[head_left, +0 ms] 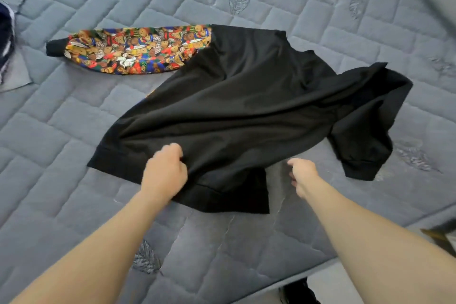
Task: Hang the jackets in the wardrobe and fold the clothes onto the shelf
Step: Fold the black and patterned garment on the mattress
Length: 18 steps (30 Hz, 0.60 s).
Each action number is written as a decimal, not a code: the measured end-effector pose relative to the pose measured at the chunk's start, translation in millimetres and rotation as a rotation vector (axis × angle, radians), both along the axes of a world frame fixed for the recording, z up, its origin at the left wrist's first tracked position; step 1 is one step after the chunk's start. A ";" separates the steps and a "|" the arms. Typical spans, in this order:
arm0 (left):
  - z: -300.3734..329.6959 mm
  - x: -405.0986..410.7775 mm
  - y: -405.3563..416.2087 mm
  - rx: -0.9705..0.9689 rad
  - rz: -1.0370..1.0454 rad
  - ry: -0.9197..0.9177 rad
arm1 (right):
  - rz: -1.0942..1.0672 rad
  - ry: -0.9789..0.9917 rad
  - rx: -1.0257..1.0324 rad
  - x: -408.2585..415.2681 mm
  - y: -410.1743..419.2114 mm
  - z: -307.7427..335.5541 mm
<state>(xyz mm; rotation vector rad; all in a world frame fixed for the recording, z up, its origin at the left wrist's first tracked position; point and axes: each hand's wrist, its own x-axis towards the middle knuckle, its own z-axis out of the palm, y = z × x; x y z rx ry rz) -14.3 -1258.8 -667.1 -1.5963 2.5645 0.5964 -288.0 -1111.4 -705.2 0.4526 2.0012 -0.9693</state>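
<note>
A black jacket (pixel 241 106) lies spread on the grey quilted mattress (pixel 74 118), back side up. One sleeve with a colourful teddy-bear print (pixel 138 50) stretches out to the left and ends in a black cuff. The right part of the jacket is bunched and folded over. My left hand (pixel 165 173) pinches the black fabric just above the ribbed hem. Just off the hem's right corner, my right hand (pixel 304 176) hovers over bare mattress with loosely curled fingers and holds nothing.
A dark navy garment with white stripes (pixel 6 39) lies at the far left edge on a grey cloth. The mattress's near edge runs along the bottom right, with floor and a dark object (pixel 298 291) below it.
</note>
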 end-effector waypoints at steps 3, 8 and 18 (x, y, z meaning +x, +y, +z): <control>-13.2 -58.3 89.8 0.265 -0.363 -0.058 | 0.095 -0.065 -0.034 -18.2 -7.5 -7.7; -54.9 -125.3 146.6 0.114 -0.182 -0.414 | 0.247 -0.044 -0.111 -56.1 -5.7 -26.3; -40.0 -117.6 172.4 0.947 -0.512 -0.988 | 0.559 0.191 0.203 -135.5 53.3 -1.5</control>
